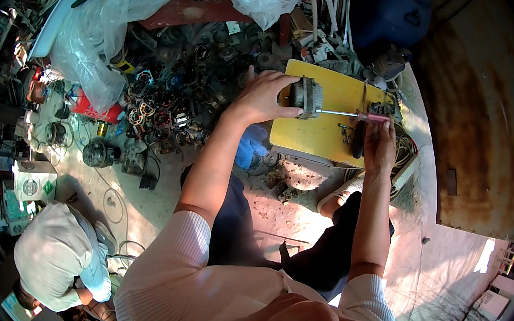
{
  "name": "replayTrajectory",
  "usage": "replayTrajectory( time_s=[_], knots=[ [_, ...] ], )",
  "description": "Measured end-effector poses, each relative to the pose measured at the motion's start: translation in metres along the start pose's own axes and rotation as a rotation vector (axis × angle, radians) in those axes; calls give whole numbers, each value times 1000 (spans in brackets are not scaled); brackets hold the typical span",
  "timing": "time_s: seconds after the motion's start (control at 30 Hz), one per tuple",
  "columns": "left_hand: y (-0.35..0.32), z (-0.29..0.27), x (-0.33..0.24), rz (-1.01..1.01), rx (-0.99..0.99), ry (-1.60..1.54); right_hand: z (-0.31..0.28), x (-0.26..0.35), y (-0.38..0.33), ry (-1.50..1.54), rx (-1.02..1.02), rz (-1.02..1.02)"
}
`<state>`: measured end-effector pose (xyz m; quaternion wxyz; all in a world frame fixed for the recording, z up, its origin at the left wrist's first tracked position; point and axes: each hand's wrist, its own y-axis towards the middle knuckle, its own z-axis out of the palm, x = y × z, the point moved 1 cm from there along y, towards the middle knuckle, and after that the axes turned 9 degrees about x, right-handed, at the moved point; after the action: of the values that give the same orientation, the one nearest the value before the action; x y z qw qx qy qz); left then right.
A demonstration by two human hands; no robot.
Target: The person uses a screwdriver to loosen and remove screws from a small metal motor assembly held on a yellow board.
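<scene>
My left hand (264, 96) grips a small electric motor (307, 98) with a finned or ribbed grey body and a metal bracket, held over a yellow board (310, 140). In my right hand (381, 148) is a screwdriver (377, 118), its pinkish-red handle pinched between the fingers. The steel shaft lies level and its tip meets the motor's right side; the exact contact point is too small to make out. Beside my right hand, a dark-handled tool (359, 140) and a few small metal parts (344, 131) rest on the board.
A heap of old motors and wires (175, 97) spreads left of the board. Clear plastic sheeting (154, 9) drapes behind it. A blue drum (390, 17) stands at the far right near a rusty metal sheet (495, 124). Another person (59, 255) crouches at lower left.
</scene>
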<state>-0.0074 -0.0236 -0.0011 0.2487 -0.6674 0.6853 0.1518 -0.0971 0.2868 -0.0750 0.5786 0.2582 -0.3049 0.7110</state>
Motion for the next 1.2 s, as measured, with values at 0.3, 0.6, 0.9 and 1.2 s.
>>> replayTrajectory(
  time_s=[0.3, 0.6, 0.9, 1.2],
  knots=[
    [0, 1, -1, 3, -10, 16, 7, 6, -4, -73, -81, 38],
    [0, 2, 1, -6, -20, 24, 9, 3, -5, -57, -63, 42],
    [0, 1, -1, 3, -28, 31, 13, 6, -6, -50, -46, 8],
    [-1, 0, -2, -2, -25, 30, 11, 6, -6, -91, -34, 17]
  ],
)
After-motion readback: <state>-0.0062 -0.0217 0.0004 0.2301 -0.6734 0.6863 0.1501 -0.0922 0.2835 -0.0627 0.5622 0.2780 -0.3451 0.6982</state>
